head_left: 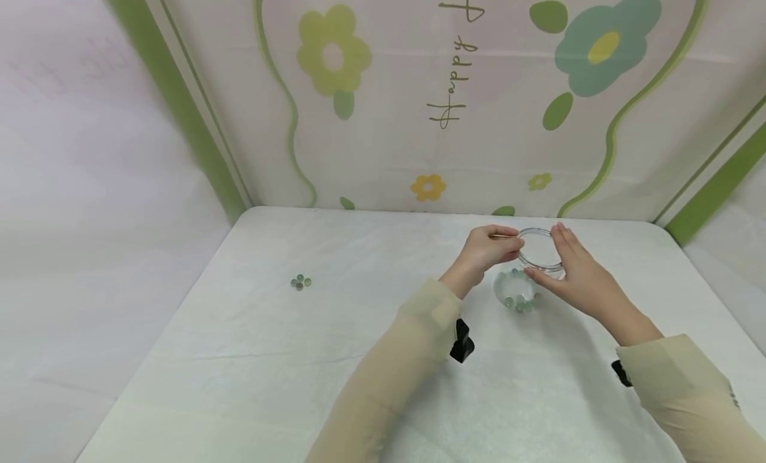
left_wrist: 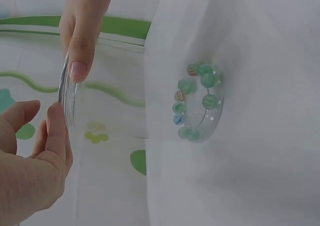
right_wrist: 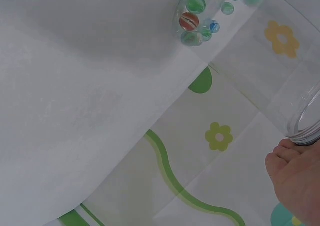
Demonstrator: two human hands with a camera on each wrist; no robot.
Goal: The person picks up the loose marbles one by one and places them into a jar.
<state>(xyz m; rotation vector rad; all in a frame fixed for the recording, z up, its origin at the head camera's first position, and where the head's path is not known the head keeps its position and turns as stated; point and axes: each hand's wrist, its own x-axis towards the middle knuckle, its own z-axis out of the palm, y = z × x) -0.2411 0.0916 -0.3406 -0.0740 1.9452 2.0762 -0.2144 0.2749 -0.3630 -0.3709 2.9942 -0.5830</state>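
Observation:
Above the table's far right part, both hands hold a clear ring with a layered-looking edge. My left hand pinches its left rim with the fingertips. On the opposite side, my right hand grips the rim, thumb at the near edge and fingers at the far edge. Just below them, a second clear ring rests on the table. Green marbles sit around it, with a few reddish and blue ones among them. In the right wrist view, the ring's far side is cut off by the frame.
Several small marbles lie clustered on the white table to the left. Behind the table's back edge hangs a flower-printed cloth, and white cloth walls stand at both sides.

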